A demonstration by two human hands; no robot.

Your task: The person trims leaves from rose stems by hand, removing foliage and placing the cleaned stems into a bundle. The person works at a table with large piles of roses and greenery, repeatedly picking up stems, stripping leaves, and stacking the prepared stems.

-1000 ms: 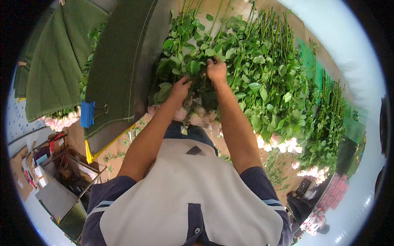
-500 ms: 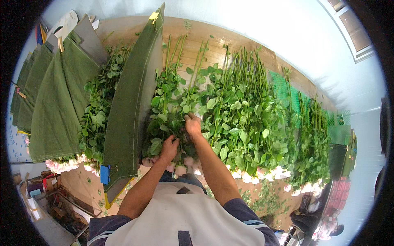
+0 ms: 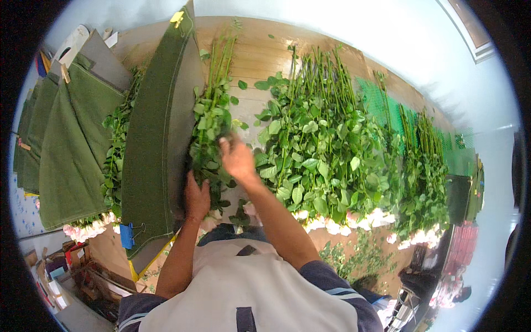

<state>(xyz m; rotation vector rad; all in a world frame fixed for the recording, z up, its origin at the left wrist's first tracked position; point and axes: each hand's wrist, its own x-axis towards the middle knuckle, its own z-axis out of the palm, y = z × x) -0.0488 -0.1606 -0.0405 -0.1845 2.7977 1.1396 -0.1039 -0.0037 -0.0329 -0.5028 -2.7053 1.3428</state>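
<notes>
A bunch of pale pink roses [image 3: 213,116] lies lengthwise beside a tall green cloth-covered panel [image 3: 150,133], with its stems away from me and blooms near my body. My left hand [image 3: 197,198] is low at the bunch's left side, by the panel, its fingers stretched forward and its thumb apart. Against the right side of the leaves is my right hand [image 3: 238,159]; its fingers are bent and blurred by motion, so their grip is unclear. A larger row of roses [image 3: 326,138] lies to the right, and a few blooms [image 3: 251,213] show near my waist.
More cloth panels [image 3: 77,144] with clips stand at the left, with roses [image 3: 116,149] between them. Green mesh [image 3: 373,110] and further roses [image 3: 423,166] lie to the right. A blue binder clip [image 3: 127,236] grips the near panel's lower corner. Fallen leaves [image 3: 359,257] litter the floor.
Both hands have moved left toward the panel. Stems that were spread out now lie gathered close against it, leaving a wider gap before the larger row. The view has shifted slightly.
</notes>
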